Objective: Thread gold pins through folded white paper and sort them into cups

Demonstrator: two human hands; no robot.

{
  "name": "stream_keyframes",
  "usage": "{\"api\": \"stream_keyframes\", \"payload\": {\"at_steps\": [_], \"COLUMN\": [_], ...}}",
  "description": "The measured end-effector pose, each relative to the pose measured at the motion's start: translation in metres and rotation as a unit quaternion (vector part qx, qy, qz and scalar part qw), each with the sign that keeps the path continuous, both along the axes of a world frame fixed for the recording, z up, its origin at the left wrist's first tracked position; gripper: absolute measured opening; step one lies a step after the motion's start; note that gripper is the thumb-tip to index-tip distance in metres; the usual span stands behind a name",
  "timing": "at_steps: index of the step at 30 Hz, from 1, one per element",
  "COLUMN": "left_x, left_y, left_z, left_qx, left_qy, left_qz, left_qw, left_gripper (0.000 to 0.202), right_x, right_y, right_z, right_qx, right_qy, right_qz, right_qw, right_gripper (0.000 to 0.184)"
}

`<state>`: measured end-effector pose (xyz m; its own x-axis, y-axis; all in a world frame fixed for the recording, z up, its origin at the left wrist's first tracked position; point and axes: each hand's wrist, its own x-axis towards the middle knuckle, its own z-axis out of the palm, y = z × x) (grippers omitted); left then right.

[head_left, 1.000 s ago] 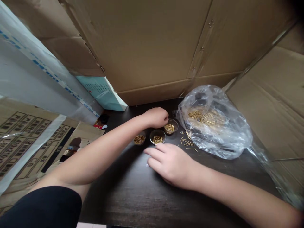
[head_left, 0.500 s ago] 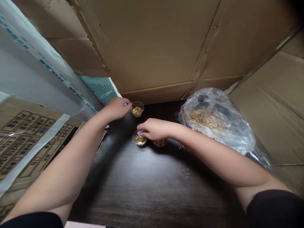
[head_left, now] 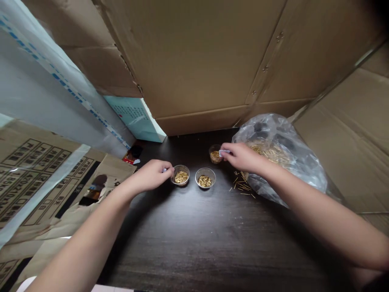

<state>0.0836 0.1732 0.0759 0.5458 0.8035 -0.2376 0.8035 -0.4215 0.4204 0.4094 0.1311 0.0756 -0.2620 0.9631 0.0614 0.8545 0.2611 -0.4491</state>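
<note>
Three small clear plastic cups hold short gold-coloured pins. My left hand [head_left: 153,175] pinches the rim of the left cup [head_left: 181,184], which stands on the dark table. Beside it, untouched, is the middle cup [head_left: 205,186]. Farther back and to the right, my right hand [head_left: 241,156] has its fingers closed on the rim of the third cup [head_left: 214,157]. Whether that cup touches the table I cannot tell. A small whitish patch shows at the fingers of each hand; what it is stays unclear.
On the right lies a clear plastic bag [head_left: 306,162] with many gold pins, several loose pins [head_left: 243,185] beside it. Cardboard walls [head_left: 197,61] rise behind and right. A printed carton [head_left: 39,170] and a light-blue card [head_left: 133,115] are at the left of the dark table [head_left: 194,243].
My left hand has come nearer, bringing the back cup to the front left. My right hand has moved right and back with the former front-left cup, uncovering the middle cup and loose pins.
</note>
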Motion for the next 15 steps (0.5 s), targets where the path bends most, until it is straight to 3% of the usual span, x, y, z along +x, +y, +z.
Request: {"api": "stream_keyframes", "payload": {"at_steps": [4,8,11,13,15], "left_x": [0.001,0.017,0.055,0.091,0.128], "left_y": [-0.009,-0.017,-0.026,-0.031,-0.034], "left_z": [0.014,0.032,0.043,0.048,0.049], "left_qx": [0.034,0.173,0.246,0.233,0.217], "left_qy": [0.033,0.029,-0.009,0.006,0.061], "left_qz": [0.021,0.06,-0.064,-0.198,-0.286], "left_qw": [0.999,0.983,0.967,0.952,0.931], "left_gripper": [0.048,0.043,0.023,0.019,0.018], "right_x": [0.009,0.006,0.002,0.002,0.006], "right_y": [-0.036,-0.069,-0.085,-0.092,-0.096], "right_z": [-0.009,-0.014,-0.014,-0.012,-0.011], "right_qx": [-0.028,-0.025,-0.037,-0.024,0.009], "right_qy": [0.068,0.083,0.11,0.131,0.158], "right_qz": [-0.036,-0.018,-0.008,-0.007,-0.034], "right_qw": [0.997,0.996,0.993,0.991,0.987], "right_gripper": [0.022,0.026,0.027,0.025,0.023]}}
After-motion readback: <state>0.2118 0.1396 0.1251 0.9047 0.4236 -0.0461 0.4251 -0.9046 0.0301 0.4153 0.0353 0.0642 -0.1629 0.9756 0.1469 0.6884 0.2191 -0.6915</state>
